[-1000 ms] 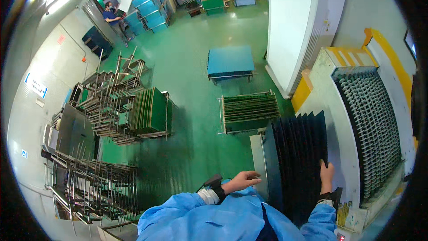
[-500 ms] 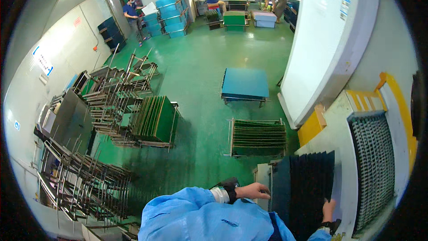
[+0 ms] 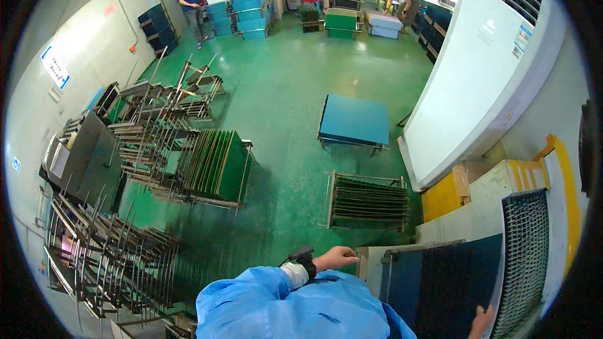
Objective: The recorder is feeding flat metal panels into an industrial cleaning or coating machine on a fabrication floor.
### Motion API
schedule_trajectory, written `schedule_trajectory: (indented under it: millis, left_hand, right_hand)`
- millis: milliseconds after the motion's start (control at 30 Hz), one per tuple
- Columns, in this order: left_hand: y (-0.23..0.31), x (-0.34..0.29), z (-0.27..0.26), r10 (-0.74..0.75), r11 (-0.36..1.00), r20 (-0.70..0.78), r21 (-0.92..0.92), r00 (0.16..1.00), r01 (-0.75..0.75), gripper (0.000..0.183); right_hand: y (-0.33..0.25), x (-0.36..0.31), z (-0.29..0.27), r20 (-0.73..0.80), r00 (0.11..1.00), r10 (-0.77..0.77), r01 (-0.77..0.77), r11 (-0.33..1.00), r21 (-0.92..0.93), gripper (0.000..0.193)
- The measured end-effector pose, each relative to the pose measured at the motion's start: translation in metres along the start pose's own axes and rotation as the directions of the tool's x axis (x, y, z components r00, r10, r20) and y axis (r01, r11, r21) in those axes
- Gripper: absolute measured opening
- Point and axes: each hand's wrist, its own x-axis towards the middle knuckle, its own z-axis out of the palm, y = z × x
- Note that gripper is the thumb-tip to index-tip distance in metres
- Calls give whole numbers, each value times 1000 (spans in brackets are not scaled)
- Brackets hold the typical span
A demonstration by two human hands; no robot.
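In the head view, the panels [image 3: 452, 282] stand at the lower right, dark blue and packed close, running away from the person; their near end is cut off by the frame, so I cannot tell which side is longer. The right hand [image 3: 482, 323] is the nearer one, at the near right of the panels, along their edge; whether its fingers are clamped there or only resting, I cannot tell. The left hand [image 3: 336, 258] is out to the left of the panels, its fingers loosely bent, with nothing seen in them, and a pale box [image 3: 373, 270] lies between it and the panels. Close on the right of the panels, past the right hand, the rollers [image 3: 525, 263] leave little room. Beyond the panels come a yellow box [image 3: 443, 198], a rack of green boards [image 3: 369, 201] and, farther off, a blue stack [image 3: 355, 119]; a tall white cabinet [image 3: 468, 81] rises beyond them to the right. Well left of the panels, metal racks [image 3: 141, 263] crowd the wall.
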Motion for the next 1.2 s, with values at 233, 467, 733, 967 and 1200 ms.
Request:
schedule_trajectory:
  millis: [233,467,733,967,1200]
  left_hand:
    - [-1,28,14,53,996,242,58,969,-69,48]
    - [3,43,17,-55,995,278,-60,959,74,36]
    - [40,40,50,-134,991,306,30,942,131,38]
    - [54,40,69,-98,994,206,68,974,85,35]
    - [63,15,74,-57,994,19,91,998,55,38]
  right_hand:
    - [40,-52,-173,-274,960,-63,110,981,161,47]
    - [73,-103,-255,-516,648,560,-11,685,728,61]
    - [87,-81,-207,17,823,567,184,-295,938,24]
    - [80,34,-100,218,859,463,140,-623,770,16]
    - [101,146,-7,327,847,420,102,-730,676,14]
